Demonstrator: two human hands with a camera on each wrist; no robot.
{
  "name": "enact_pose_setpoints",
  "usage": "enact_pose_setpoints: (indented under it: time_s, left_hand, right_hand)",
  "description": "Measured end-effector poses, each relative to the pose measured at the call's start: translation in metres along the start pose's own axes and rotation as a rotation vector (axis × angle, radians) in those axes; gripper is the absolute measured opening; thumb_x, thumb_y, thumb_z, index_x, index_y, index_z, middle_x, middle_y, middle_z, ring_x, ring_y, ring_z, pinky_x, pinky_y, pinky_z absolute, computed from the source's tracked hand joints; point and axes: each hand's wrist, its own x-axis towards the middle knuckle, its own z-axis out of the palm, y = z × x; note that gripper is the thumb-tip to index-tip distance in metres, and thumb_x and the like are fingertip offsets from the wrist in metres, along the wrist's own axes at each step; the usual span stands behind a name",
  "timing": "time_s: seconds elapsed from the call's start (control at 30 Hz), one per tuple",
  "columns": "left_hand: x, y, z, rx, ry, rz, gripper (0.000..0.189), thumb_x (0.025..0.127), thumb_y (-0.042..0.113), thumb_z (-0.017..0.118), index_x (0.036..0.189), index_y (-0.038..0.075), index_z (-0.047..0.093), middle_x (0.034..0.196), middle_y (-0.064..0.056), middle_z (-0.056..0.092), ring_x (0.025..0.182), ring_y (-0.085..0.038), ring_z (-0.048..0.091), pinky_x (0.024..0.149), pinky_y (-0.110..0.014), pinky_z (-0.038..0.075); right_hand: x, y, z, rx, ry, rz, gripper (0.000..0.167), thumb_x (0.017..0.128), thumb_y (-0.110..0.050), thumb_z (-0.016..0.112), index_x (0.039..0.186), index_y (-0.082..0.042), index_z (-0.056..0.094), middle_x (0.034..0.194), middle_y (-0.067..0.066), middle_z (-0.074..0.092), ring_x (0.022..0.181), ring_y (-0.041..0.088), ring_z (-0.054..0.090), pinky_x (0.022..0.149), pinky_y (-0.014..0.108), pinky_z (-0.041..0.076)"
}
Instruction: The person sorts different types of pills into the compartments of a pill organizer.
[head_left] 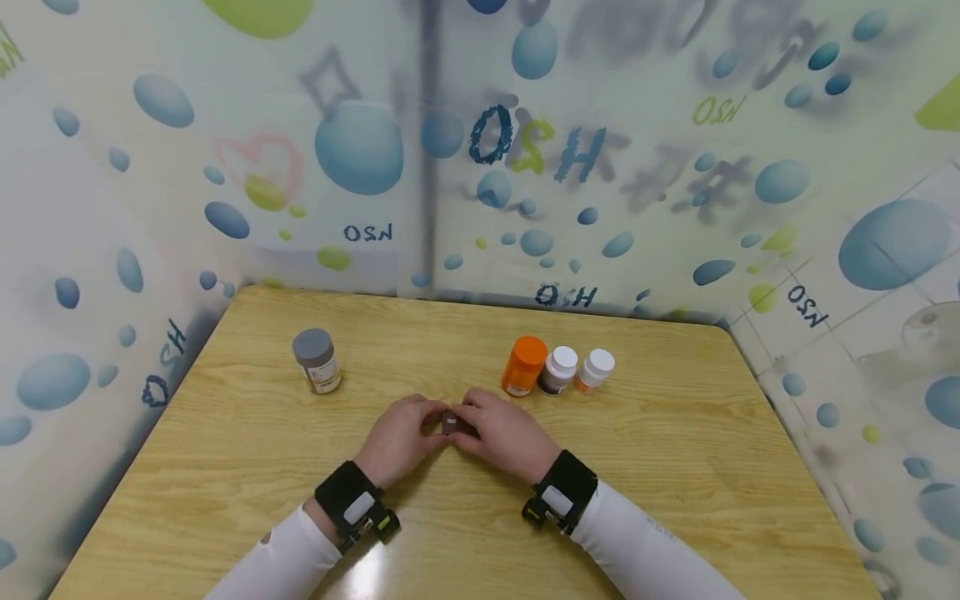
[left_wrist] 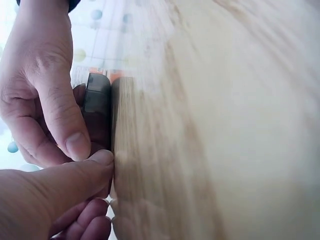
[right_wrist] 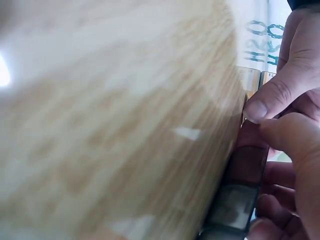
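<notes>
A small dark, see-through pill organizer [head_left: 450,422] with a row of lidded compartments lies on the wooden table between both hands. My left hand [head_left: 399,440] pinches its left end between thumb and fingers. From the other side my right hand [head_left: 512,435] holds it, its thumb along the near side. The two thumbs meet at the organizer in the left wrist view, where part of its dark row [left_wrist: 98,102] shows beyond the fingers. In the right wrist view several compartments [right_wrist: 244,165] show with lids down; the fingers hide the rest, and the contents cannot be made out.
A clear jar with a grey lid [head_left: 318,362] stands at the back left of the table [head_left: 675,467]. Behind my right hand stand an orange bottle [head_left: 524,367] and two white-capped bottles [head_left: 559,370], [head_left: 595,371] side by side. A patterned curtain [head_left: 465,233] hangs behind.
</notes>
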Motion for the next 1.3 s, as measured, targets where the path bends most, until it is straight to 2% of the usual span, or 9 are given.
enact_pose_setpoints:
  time_s: [0.23,0.37,0.47,0.53,0.67,0.87,1.0,1.23,1.3]
  left_hand:
    - [-0.0011,0.0013,-0.001,-0.045,-0.014,-0.016,0.036,0.074,0.032,0.075,0.107,0.02,0.067,0.092,0.007,0.06,0.083,-0.009,0.055,0.072,-0.029,0.045]
    - [-0.0008,0.0017,-0.0012,-0.058,-0.022,-0.033,0.036,0.073,0.031,0.076,0.105,0.016,0.067,0.091,0.005,0.061,0.082,-0.009,0.055,0.072,-0.028,0.046]
    - [-0.0004,0.0018,-0.0008,-0.07,-0.037,-0.058,0.036,0.073,0.032,0.077,0.104,0.015,0.067,0.09,0.005,0.061,0.081,-0.008,0.055,0.071,-0.028,0.046]
    - [-0.0001,0.0017,-0.0002,-0.084,-0.047,-0.077,0.036,0.072,0.033,0.077,0.103,0.015,0.068,0.089,0.004,0.061,0.08,-0.008,0.055,0.07,-0.028,0.046]
    - [-0.0003,0.0017,0.0,-0.09,-0.05,-0.101,0.037,0.072,0.034,0.077,0.102,0.015,0.068,0.088,0.005,0.061,0.08,-0.008,0.055,0.07,-0.028,0.046]
    - [-0.0008,0.0017,-0.0007,-0.096,-0.036,-0.099,0.039,0.072,0.034,0.077,0.103,0.014,0.068,0.088,0.004,0.061,0.08,-0.009,0.056,0.07,-0.028,0.046]
    - [-0.0007,0.0019,-0.0004,-0.102,-0.03,-0.096,0.038,0.072,0.034,0.077,0.104,0.014,0.068,0.088,0.004,0.061,0.08,-0.01,0.056,0.069,-0.028,0.046]
    - [-0.0002,0.0031,-0.0013,-0.093,-0.032,-0.086,0.037,0.072,0.034,0.076,0.102,0.014,0.068,0.086,0.004,0.06,0.078,-0.01,0.055,0.067,-0.027,0.045]
    - [0.0,0.0032,-0.0012,-0.09,-0.034,-0.089,0.036,0.072,0.034,0.076,0.102,0.014,0.068,0.086,0.004,0.06,0.078,-0.01,0.055,0.067,-0.026,0.045]
  right_hand:
    - [0.0029,-0.0015,-0.0044,0.078,0.03,0.034,0.025,0.093,-0.036,0.049,0.103,-0.021,0.066,0.085,-0.013,0.047,0.071,0.0,0.044,0.06,0.015,0.041]
    - [0.0037,-0.0019,-0.006,0.147,0.011,0.161,0.029,0.096,-0.039,0.042,0.104,-0.023,0.065,0.086,-0.015,0.052,0.075,0.0,0.048,0.067,0.02,0.046]
    - [0.0038,-0.0012,-0.0046,0.214,0.02,0.282,0.024,0.095,-0.04,0.043,0.097,-0.025,0.062,0.081,-0.015,0.054,0.071,0.001,0.05,0.062,0.022,0.046]
    - [0.0033,-0.0008,-0.0037,0.237,0.033,0.326,0.016,0.094,-0.038,0.047,0.091,-0.026,0.057,0.076,-0.012,0.054,0.064,0.004,0.049,0.054,0.022,0.043]
    - [0.0025,-0.0004,-0.0015,0.208,0.058,0.315,0.01,0.091,-0.033,0.055,0.088,-0.027,0.047,0.073,-0.011,0.05,0.059,0.007,0.046,0.048,0.021,0.038]
    - [0.003,0.0012,-0.001,0.24,0.11,0.248,0.008,0.088,-0.024,0.061,0.09,-0.024,0.053,0.082,-0.013,0.054,0.068,0.006,0.049,0.058,0.022,0.042]
    - [0.0028,0.0026,-0.0004,0.282,0.093,0.279,0.008,0.088,-0.026,0.061,0.092,-0.025,0.055,0.087,-0.015,0.056,0.069,0.005,0.05,0.059,0.021,0.043]
    - [0.0023,0.0013,0.0012,0.311,0.112,0.392,0.011,0.088,-0.03,0.06,0.091,-0.028,0.05,0.071,-0.012,0.055,0.052,0.004,0.047,0.044,0.021,0.039]
    - [0.003,0.0013,0.0015,0.305,0.118,0.391,0.01,0.088,-0.031,0.06,0.09,-0.028,0.05,0.07,-0.011,0.055,0.051,0.005,0.045,0.043,0.021,0.037]
